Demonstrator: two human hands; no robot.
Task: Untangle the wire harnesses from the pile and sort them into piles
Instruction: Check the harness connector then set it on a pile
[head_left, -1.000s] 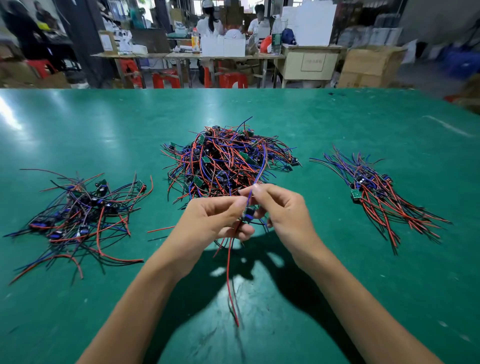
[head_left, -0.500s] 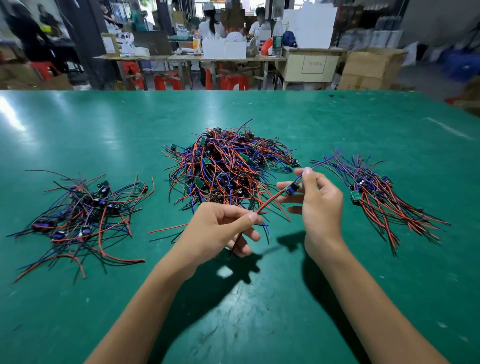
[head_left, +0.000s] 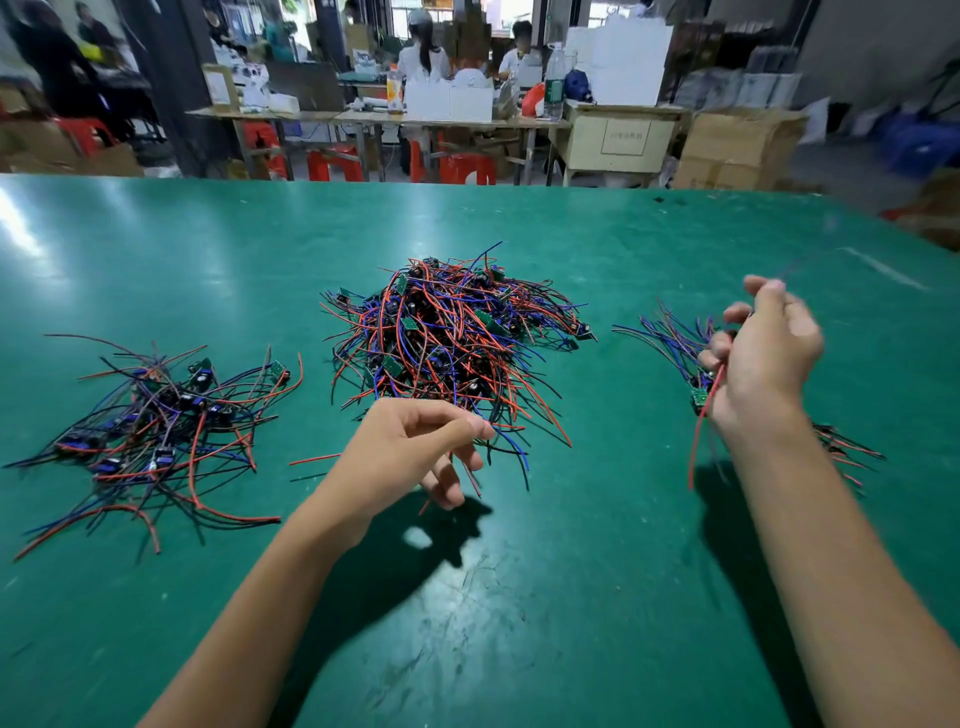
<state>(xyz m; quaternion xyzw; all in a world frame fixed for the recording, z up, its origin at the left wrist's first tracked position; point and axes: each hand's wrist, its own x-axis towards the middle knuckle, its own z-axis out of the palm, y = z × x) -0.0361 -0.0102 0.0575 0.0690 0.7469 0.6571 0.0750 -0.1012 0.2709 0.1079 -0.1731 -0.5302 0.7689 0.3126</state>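
One wire harness (head_left: 702, 415) hangs from the right hand (head_left: 763, 364), whose curled fingers grip it just above the right pile (head_left: 670, 338); the step in hand is probably placing. The next move calls for lowering it there and releasing. The left hand (head_left: 410, 457) holds nothing, fingers loosely curled, near the central pile (head_left: 447, 338). There are three piles on the green table (head_left: 519, 597), counting the left pile (head_left: 161, 426).
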